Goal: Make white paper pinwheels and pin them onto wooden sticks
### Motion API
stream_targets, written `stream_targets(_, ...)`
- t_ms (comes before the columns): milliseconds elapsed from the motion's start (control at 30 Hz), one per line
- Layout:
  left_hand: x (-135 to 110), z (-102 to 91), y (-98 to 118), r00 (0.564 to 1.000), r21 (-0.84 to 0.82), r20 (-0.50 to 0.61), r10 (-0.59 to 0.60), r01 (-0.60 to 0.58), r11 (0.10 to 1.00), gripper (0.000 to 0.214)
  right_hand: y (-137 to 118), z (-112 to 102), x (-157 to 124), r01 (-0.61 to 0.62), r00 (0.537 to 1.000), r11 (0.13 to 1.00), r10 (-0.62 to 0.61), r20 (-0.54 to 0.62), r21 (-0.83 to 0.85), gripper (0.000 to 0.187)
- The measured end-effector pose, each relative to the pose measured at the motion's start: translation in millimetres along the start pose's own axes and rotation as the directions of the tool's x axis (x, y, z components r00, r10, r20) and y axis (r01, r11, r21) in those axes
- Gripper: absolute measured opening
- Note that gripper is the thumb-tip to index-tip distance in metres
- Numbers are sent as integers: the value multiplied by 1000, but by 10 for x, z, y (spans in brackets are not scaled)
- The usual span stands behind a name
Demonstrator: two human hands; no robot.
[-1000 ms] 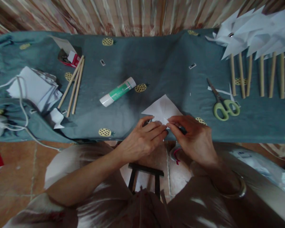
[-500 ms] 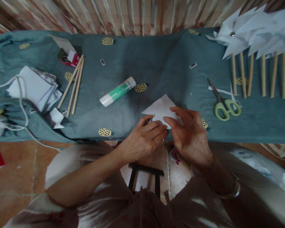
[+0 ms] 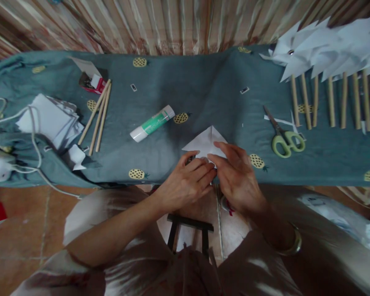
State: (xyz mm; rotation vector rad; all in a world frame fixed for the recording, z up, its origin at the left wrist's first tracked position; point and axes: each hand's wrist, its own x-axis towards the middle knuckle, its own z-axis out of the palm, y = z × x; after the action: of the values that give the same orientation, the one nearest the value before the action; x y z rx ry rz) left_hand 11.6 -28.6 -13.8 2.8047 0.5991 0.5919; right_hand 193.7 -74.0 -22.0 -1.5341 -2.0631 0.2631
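A white sheet of paper (image 3: pixel 203 139), creased to a point at its far end, lies at the table's near edge between my hands. My left hand (image 3: pixel 186 181) has its curled fingers on the paper's near left part, the thumb set against its side. From the right, my right hand (image 3: pixel 239 176) rests its thumb and index finger on the paper, the tips close to the left fingers. The fingers cover the paper's near edge. A white and green glue stick (image 3: pixel 153 123) lies beyond, to the left. Green-handled scissors (image 3: pixel 285 137) lie to the right beside paper strips.
Several white paper pinwheels (image 3: pixel 323 49) on wooden sticks lie at the far right. On the left are loose wooden sticks (image 3: pixel 100 119), a small red box (image 3: pixel 92 82), stacked paper squares (image 3: pixel 46 117) and a white cable (image 3: pixel 33 139). A pineapple-patterned cloth (image 3: pixel 203 82) covers the table.
My right hand has shifted slightly left over the paper, its index finger lying nearer the middle crease. The left hand stays on the paper. The camera view has shifted a little.
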Motion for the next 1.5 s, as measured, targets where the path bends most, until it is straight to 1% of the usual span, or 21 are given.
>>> stream_targets(33,5,1,2,1000,6,-6,0,0,1000,26,18,-38,8,-18,1000,999,17,10,35,35)
stream_targets(100,10,4,7,1000,16,-13,0,0,1000,26,66,-111,35,-61,998,994,63,-25,93,39)
stream_targets(167,9,5,9,1000,14,-5,-1,1,1000,23,124,-159,73,-115,990,988,122,-64,101,42)
stream_targets(267,0,-14,-3,1000,-2,5,18,-18,1000,20,205,-186,130,-165,984,982,170,-53,88,44)
stream_targets(400,-29,-96,-72,999,-10,-18,34,-34,999,18,253,-223,157,-196,979,971,202,-30,140,37)
stream_targets(533,-78,-193,-205,999,13,-30,-13,13,1000,19,237,-271,128,-239,969,950,248,-22,201,28)
stream_targets(600,-100,-221,-264,999,27,-22,-38,39,999,21,213,-273,112,-217,974,957,226,-23,193,26)
stream_targets(700,-118,-223,-298,999,25,-4,-51,51,998,22,160,-242,96,-149,987,977,156,-35,153,27)
stream_targets(833,-110,-182,-259,999,15,11,-45,45,999,23,89,-161,82,-29,999,994,31,-24,107,29)
stream_targets(933,-100,-159,-231,999,11,0,-41,41,999,22,57,-99,73,21,1000,998,-22,15,65,34)
stream_targets(1100,-105,-137,-226,999,-11,-22,-38,37,999,20,36,-49,82,-11,999,998,8,48,61,40)
stream_targets(1367,-107,-139,-219,999,4,-32,-30,30,1000,18,33,1,110,-20,998,997,15,65,75,38)
stream_targets(1500,-108,-142,-218,999,-6,-24,-31,31,1000,19,19,38,125,-51,997,995,46,60,86,35)
